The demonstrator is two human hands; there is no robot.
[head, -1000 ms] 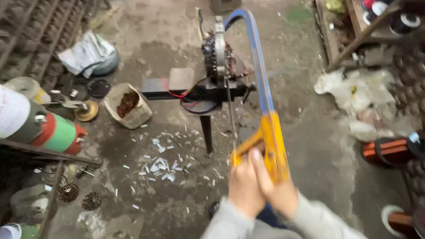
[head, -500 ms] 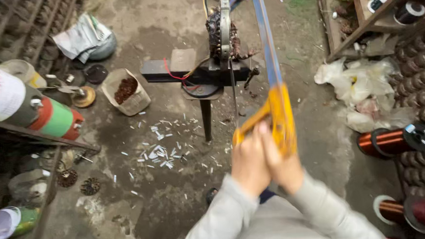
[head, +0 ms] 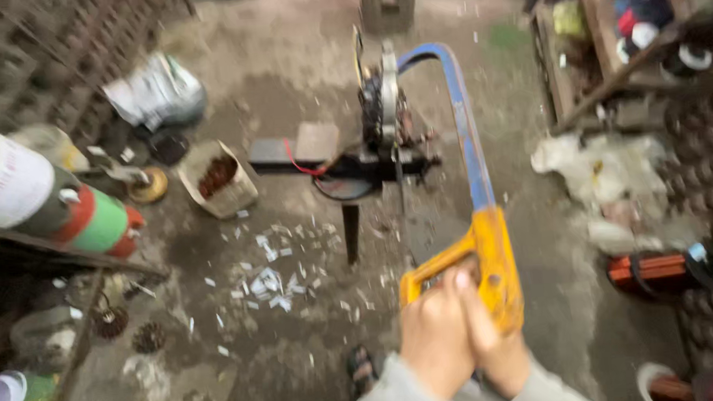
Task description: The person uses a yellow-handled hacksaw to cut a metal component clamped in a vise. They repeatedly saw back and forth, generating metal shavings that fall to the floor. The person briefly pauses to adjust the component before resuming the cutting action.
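Both my hands grip the yellow handle of a hacksaw (head: 489, 250) with a blue frame. My left hand (head: 435, 335) wraps the grip from the left and my right hand (head: 494, 344) overlaps it from the right. The saw's thin blade runs down onto a round metal part (head: 384, 101) clamped upright in a black vise on a stand (head: 355, 176). The picture is blurred by motion.
Small pale scraps (head: 274, 266) litter the concrete floor left of the stand. A small box of brown bits (head: 217, 179) sits beyond them. Large spools (head: 22, 185) lie on a rack at left. White bags (head: 607, 171) and shelving (head: 633, 39) crowd the right side.
The saw and my hands have shifted slightly along the cut while the view moved; the grip on the handle is unchanged.
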